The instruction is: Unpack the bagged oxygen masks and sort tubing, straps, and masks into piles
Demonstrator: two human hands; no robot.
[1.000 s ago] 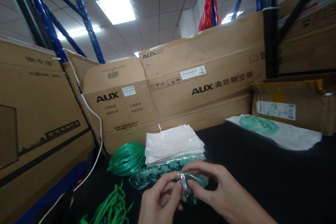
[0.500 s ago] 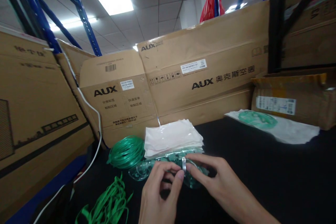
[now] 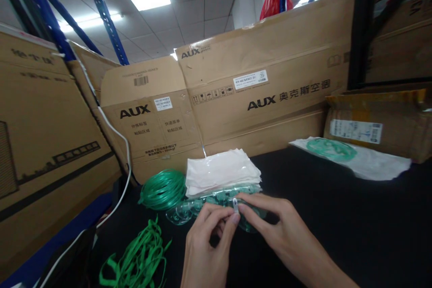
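A small, shiny metal strip (image 3: pixel 235 205) stands upright between my fingertips. My left hand (image 3: pixel 209 245) pinches its lower end between thumb and forefinger. From the other side, the thumb and forefinger of my right hand (image 3: pixel 281 222) close on the strip near its top. Just behind and below the hands lies a row of clear green plastic masks (image 3: pixel 184 212), partly hidden by my fingers. A stack of white plastic bags (image 3: pixel 222 172) rests behind the masks.
Coiled green tubing (image 3: pixel 164 190) sits left of the bags. Loose green elastic straps (image 3: pixel 140 256) lie at front left. A white bag with green tubing (image 3: pixel 378 160) lies right, before a cardboard box (image 3: pixel 405 121). Large cardboard panels (image 3: pixel 229 121) wall the back; a white cable (image 3: pixel 126 144) runs left.
My left hand has shifted slightly right and closed in on the strip, its fingers drawn tighter together. The strip stands a little higher. The camera view has tilted slightly.
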